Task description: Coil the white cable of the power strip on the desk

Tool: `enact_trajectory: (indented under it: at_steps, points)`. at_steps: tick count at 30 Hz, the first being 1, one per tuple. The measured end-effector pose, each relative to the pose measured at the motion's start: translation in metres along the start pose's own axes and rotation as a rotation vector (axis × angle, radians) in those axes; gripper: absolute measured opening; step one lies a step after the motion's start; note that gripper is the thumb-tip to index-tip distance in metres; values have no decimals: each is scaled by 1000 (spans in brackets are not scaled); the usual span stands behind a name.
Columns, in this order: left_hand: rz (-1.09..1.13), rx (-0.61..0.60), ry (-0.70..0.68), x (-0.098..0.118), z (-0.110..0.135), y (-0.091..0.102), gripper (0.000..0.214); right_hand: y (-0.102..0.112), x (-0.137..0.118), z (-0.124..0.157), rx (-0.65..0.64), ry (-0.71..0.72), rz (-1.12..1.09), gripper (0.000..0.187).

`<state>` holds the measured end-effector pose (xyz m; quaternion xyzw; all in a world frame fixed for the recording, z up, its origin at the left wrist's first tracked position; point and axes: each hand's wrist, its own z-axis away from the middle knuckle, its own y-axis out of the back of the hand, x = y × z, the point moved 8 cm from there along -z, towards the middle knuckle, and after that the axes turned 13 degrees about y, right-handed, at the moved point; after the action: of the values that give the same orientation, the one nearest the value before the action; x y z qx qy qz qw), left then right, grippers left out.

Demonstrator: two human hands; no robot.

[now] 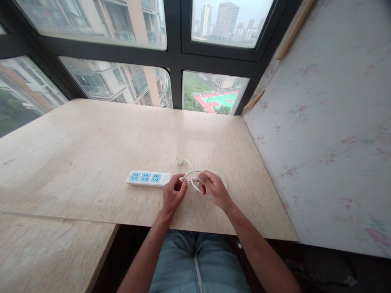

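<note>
A white power strip (166, 178) with three light-blue socket panels lies flat on the stone sill, left of my hands. Its white cord (224, 181) is looped loosely to the right of the strip, and the plug end (179, 162) lies on the sill beyond my hands. My left hand (175, 191) is at the strip's right end, thumb and fingers closed around the cord where it leaves the strip. With its fingers curled in a pinch, my right hand (212, 187) grips a loop of the cord. Part of the cord is hidden behind my fingers.
The beige stone sill (91, 142) extends far to the left and back to dark-framed windows (175, 77). On the right rises a flower-papered wall (320, 122). A lower stone ledge (45, 252) is at front left, and my legs (195, 260) are below the sill's front edge.
</note>
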<state>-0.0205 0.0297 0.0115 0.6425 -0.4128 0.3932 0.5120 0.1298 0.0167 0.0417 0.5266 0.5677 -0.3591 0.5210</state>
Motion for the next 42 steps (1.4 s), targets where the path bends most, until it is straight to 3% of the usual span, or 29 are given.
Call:
enact_trajectory:
  at_steps: [5,8,11,14,19,21,24,28,30,34,42]
  points:
    - [-26,-25,59,-10,-2,-3,25,-14,-7,14,-52,106,187,54]
    - [-39,-43,96,-15,-3,-4,29,-12,-19,27,39,243,295,40]
    - [-63,-43,98,-16,-3,-4,28,4,-26,48,225,354,389,25]
    - [-44,-40,110,-17,-4,-4,28,29,-18,73,386,340,479,20]
    - [42,-28,124,-18,-2,-2,27,54,-1,102,380,358,708,13]
    - [68,5,69,-12,2,2,25,58,4,106,339,364,788,14]
    - [26,10,-137,8,17,4,20,57,10,103,273,368,842,17]
    - [-239,-152,-464,32,43,-18,31,50,15,90,197,333,862,20]
    - [-404,-152,-568,36,50,-27,29,46,16,84,185,304,868,16]
    - [-488,-109,-640,35,51,-31,13,42,11,78,204,280,878,10]
    - [-198,71,-567,42,43,-6,14,33,6,80,262,319,833,13]
